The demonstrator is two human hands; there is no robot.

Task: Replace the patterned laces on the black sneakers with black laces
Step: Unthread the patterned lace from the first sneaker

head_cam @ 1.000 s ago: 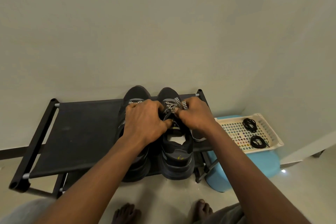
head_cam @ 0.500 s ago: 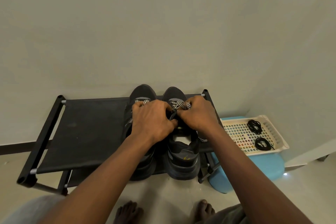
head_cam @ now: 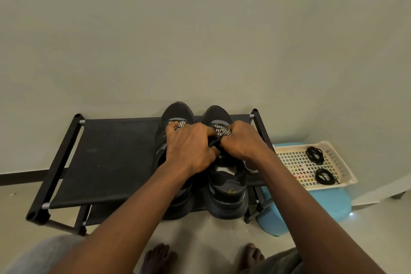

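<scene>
Left hand [head_cam: 189, 149] and right hand [head_cam: 242, 142] knuckles-up, pressed together over the black mesh sneaker [head_cam: 226, 187] nearest the right end of the black fabric shoe rack [head_cam: 111, 158]. Right one curled round the black-and-white zigzag lace [head_cam: 222, 131]; can't tell what the left pinches. Probably best to loosen each crossing from the top eyelets down, not yank the dangling end. Keep the tongue pinned meanwhile. Coiled black laces [head_cam: 314, 155] waiting in the cream plastic basket [head_cam: 329, 186] just past that end.
</scene>
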